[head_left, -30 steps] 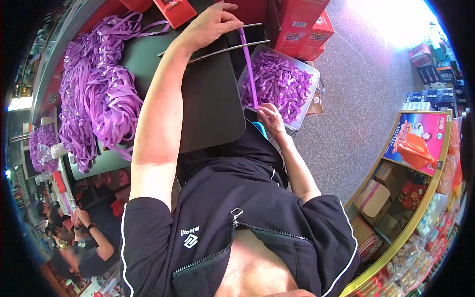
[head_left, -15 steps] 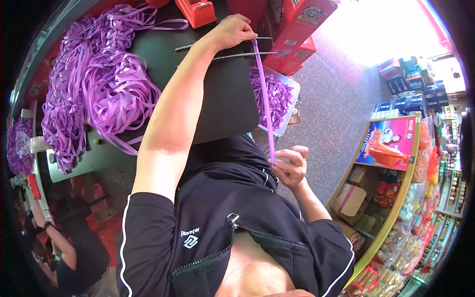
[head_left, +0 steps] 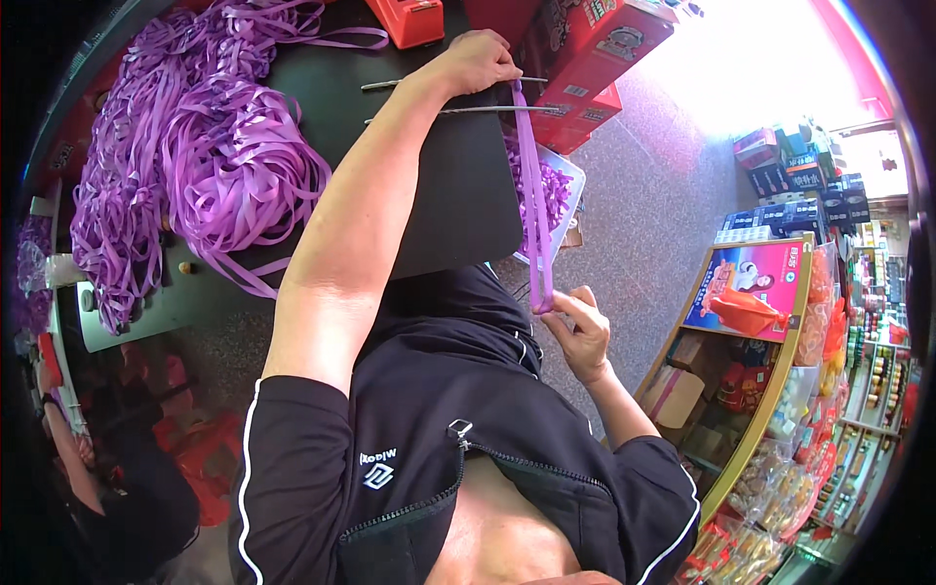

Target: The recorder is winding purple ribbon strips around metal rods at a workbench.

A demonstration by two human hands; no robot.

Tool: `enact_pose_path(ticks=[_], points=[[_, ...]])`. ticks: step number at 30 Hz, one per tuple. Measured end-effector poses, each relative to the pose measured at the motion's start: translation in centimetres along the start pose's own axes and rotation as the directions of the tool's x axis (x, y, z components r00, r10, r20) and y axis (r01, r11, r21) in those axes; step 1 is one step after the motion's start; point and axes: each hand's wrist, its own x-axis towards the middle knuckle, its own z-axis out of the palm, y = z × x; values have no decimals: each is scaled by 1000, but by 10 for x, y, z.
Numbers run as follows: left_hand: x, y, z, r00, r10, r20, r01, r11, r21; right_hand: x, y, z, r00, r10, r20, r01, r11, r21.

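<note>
From my remote seat I take the black counter (head_left: 453, 200) as my landmark. The purple satin ribbon (head_left: 527, 166) hangs just off the counter's right edge, its long axis running from beyond the far right corner back toward the wearer's body, nearly straight and leaning a little right at the near end. My left hand (head_left: 485, 64) has the far end, above that corner, its fingertips closed together on the ribbon. My right hand (head_left: 583, 336) has the near end, right of the counter's near corner; thumb and forefinger are pinched on a fold there, the other fingers loose, so this grip is the nearer to the body. Between the 2 grips I make out 2 strands lying close together. 2 metal rods (head_left: 468, 111) stick out past the counter's right edge; the ribbon crosses them near the left grip, though I can't tell whether it touches. Low beside that edge, partly behind the ribbon, sits a plastic tub (head_left: 582, 177) of short purple pieces (head_left: 558, 198). A tangled ribbon heap (head_left: 234, 175) covers the counter's left side.
</note>
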Motion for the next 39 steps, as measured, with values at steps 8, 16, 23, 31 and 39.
enact_pose_path(ticks=[8,16,23,31,39], points=[[0,-2,0,998,50,-28,-48,997,55,-7,2,1,996,-86,-6,85,992,-88],[-3,-1,2,994,67,-82,-64,997,40,24,-33,-29,949,-303,-94,299,953,-45],[1,2,-1,999,47,-4,-47,998,37,116,-52,-61,787,-477,-392,569,807,162],[6,11,2,998,64,-29,-64,998,15,284,-54,-91,899,-249,-360,421,713,561],[-5,13,-10,999,49,0,-49,998,-35,440,55,-25,987,73,-141,95,441,892]])
